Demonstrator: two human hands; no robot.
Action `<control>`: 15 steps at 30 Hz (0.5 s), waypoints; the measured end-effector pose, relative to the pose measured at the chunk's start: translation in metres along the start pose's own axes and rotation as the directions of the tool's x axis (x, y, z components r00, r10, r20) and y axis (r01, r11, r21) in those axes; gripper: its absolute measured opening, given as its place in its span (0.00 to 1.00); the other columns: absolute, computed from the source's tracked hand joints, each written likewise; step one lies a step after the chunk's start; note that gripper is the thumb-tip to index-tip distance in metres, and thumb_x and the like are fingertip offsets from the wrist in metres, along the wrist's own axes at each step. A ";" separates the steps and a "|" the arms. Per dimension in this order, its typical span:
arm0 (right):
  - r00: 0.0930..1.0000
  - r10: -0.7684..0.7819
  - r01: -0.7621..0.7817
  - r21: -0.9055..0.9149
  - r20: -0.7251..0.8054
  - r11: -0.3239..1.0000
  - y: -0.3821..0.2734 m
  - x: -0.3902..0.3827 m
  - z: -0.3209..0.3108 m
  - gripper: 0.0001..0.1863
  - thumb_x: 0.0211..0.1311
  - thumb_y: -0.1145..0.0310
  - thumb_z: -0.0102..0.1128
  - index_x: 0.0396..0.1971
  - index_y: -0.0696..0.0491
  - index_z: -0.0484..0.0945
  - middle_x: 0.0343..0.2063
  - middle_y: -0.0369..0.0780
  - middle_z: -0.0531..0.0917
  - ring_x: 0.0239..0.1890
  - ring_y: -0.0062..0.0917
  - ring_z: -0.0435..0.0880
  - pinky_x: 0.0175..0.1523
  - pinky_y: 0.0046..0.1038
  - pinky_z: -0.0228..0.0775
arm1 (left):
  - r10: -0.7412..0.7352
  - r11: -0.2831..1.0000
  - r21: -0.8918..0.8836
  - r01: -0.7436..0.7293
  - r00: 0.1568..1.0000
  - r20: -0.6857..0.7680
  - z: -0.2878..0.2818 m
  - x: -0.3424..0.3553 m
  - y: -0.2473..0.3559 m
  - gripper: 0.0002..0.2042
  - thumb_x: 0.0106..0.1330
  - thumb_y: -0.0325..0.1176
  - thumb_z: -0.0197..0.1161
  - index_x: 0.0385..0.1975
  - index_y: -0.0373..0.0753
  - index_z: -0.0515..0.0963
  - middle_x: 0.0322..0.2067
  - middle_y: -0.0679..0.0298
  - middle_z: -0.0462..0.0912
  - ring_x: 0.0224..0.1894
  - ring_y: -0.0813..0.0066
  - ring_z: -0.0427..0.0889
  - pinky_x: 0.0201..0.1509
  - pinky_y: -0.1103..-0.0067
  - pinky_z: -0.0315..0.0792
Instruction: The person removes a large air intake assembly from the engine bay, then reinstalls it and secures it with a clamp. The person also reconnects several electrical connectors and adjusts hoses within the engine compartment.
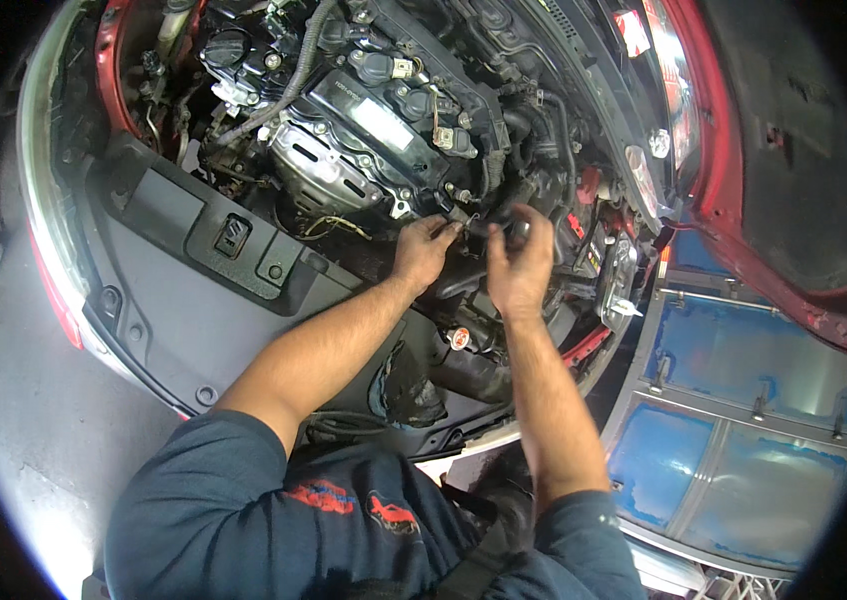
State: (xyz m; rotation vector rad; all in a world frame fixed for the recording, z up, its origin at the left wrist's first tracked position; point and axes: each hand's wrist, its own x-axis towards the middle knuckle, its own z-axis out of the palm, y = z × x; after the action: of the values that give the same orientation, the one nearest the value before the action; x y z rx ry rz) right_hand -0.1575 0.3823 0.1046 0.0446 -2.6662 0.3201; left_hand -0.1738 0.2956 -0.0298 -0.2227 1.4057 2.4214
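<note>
My left hand (421, 252) reaches to the right end of the engine, thumb and fingertips pinched together beside a small metal fitting. Whatever lies between those fingertips is too small to make out. Just to its right, my right hand (521, 265) is closed around a dark, rounded piece (517, 232), whose kind I cannot tell. A dark stem seems to run from it toward the left fingertips. Next to both hands is the engine (373, 115), with a black cover, ignition coils and a silver heat shield (321, 170).
A red-marked radiator cap (458, 339) sits below my hands. Dark cloth (411, 385) lies on the grey front panel (233, 325). The battery (591, 250) is to the right, near the raised red hood (718, 120). Beyond stands a metal-framed cabinet with blue-edged panels (743, 340).
</note>
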 end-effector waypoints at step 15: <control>0.682 0.626 -0.669 -0.024 0.377 0.743 0.026 0.015 0.004 0.26 0.60 0.54 0.69 0.41 0.66 0.82 0.35 0.51 0.87 0.38 0.40 0.87 0.47 0.34 0.76 | -0.180 0.902 -0.366 0.230 0.969 0.168 0.011 -0.012 -0.004 0.15 0.63 0.38 0.67 0.44 0.35 0.81 0.42 0.62 0.83 0.47 0.73 0.79 0.56 0.75 0.70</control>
State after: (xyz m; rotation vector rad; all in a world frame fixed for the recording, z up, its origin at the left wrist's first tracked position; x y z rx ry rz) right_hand -0.1747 0.4065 0.1019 -0.9277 -2.9318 0.7566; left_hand -0.1612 0.3045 -0.0237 -0.2838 0.7965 2.4584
